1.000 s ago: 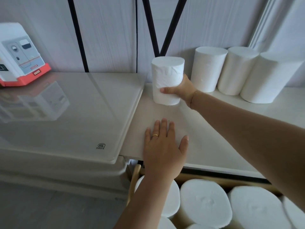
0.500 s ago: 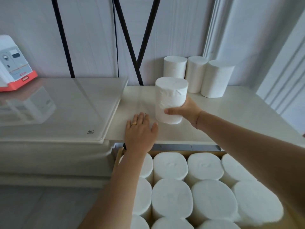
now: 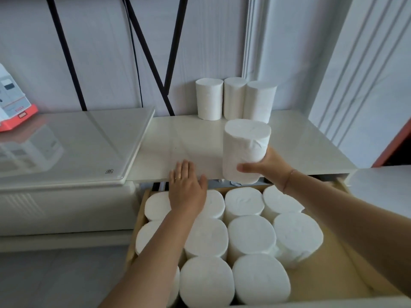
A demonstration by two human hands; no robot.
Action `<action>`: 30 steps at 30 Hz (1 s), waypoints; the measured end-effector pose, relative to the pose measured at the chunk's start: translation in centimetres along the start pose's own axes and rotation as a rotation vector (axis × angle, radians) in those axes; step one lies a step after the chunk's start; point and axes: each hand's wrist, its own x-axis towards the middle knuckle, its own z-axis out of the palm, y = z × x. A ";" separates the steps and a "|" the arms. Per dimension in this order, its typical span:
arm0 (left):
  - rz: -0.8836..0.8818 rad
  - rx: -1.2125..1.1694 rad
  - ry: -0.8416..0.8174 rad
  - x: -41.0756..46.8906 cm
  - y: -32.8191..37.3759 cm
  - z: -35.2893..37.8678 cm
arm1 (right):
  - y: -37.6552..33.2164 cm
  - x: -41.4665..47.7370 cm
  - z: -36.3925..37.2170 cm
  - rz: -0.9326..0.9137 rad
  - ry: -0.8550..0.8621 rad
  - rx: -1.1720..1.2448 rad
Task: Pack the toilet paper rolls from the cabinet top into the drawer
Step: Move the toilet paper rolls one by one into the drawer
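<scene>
**Roll in hand at the bench edge, drawer open below**

- Right grip (image 3: pixel 266 166): closed round the lower part of one toilet paper roll (image 3: pixel 245 147). The thumb lies across the near side of the roll; the fingers go round the far side and are out of sight. Thin bracelet (image 3: pixel 289 176) on the wrist.
- The held roll is upright. Its lower end sits at the front edge of the bench (image 3: pixel 300 147), just above the back of the open drawer (image 3: pixel 333 276). I cannot tell whether the roll touches the bench edge or hangs clear of it.
- Left grip (image 3: pixel 186 190): open and holding nothing. It is palm down, with straight fingers resting on the front edge of the bench, just left of the held roll. The heel of the hand overhangs the drawer. Ring (image 3: pixel 178 178) on one finger.
- Three more rolls (image 3: pixel 234 97) stand on end at the back of the bench. They are side by side against the wall, well apart from the held roll.
- Drawer: packed rolls (image 3: pixel 251 236) stand on end in tight rows, touching each other, and fill the left and middle. A strip of wood-coloured floor shows bare along the right side.
- Left of the bench is a glass-topped unit (image 3: pixel 73 138). A white-and-orange device (image 3: pixel 13 105) sits on its far left corner.
- Black bars (image 3: pixel 151 63) cross the wall behind.
</scene>
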 end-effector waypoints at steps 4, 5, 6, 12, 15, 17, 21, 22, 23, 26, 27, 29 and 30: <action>0.219 -0.094 -0.069 -2.9 5.6 1.0 | 0.5 -3.0 -2.7 0.005 0.055 0.035; 0.264 -0.129 -0.090 -3.6 7.1 1.3 | 0.7 -3.7 -3.5 0.007 0.072 0.039; 0.292 -0.155 -0.107 -4.3 8.5 1.6 | 1.0 -4.4 -4.2 0.011 0.093 0.042; 0.446 -0.112 -0.186 -6.1 13.7 3.5 | 3.3 -8.1 -8.6 0.006 0.364 0.044; 0.537 -0.055 -0.269 -6.7 14.7 4.7 | 4.5 -9.3 -10.3 0.009 0.470 0.031; 0.560 0.003 -0.307 -6.8 14.5 5.2 | 5.2 -9.9 -11.1 0.018 0.503 0.041; 0.576 0.017 -0.294 -6.6 14.0 5.4 | 6.3 -10.9 -11.9 0.054 0.519 0.011; 0.578 0.016 -0.293 -6.6 13.9 5.3 | 6.6 -11.1 -12.0 0.070 0.508 0.005; 0.580 0.015 -0.295 -6.6 13.9 5.3 | 7.0 -11.3 -12.0 0.087 0.494 -0.007; 0.578 0.006 -0.303 -6.6 14.0 5.2 | 8.0 -11.7 -12.0 0.147 0.416 -0.057; 0.577 0.006 -0.304 -6.6 14.0 5.2 | 8.4 -11.7 -12.0 0.166 0.378 -0.067; 0.573 0.006 -0.298 -6.6 14.0 5.2 | 9.0 -11.8 -12.2 0.193 0.317 -0.092; 0.570 0.001 -0.296 -6.6 14.0 5.2 | 9.2 -11.9 -12.3 0.199 0.295 -0.097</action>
